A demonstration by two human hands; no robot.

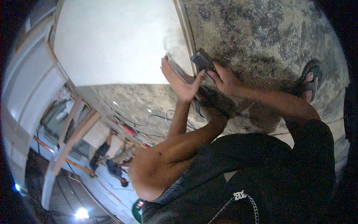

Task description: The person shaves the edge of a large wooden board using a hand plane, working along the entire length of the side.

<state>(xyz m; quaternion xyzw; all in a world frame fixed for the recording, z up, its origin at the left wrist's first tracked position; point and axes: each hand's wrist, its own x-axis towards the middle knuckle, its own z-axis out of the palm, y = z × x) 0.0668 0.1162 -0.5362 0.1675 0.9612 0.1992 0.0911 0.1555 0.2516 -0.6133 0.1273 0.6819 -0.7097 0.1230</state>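
Observation:
A large white panel (119,41) with a thin wooden strip (183,22) along its right edge lies in front of me. My right hand (225,82) is closed around a dark, rectangular block (203,61), like a sanding block, held at that strip. Its underside is hidden. Close to the panel's near right corner, my left hand (182,82) is open, thumb apart from the fingers, with nothing in it. Whether it touches the panel I cannot tell. A grey smudge marks the white surface beside the fingertips.
Stained concrete floor (253,33) spreads around the panel. My sandalled foot (311,80) rests at the right. Cables (149,121) and a red object (129,130) lie at the left. Beyond are wooden beams (72,138) and another person (115,170).

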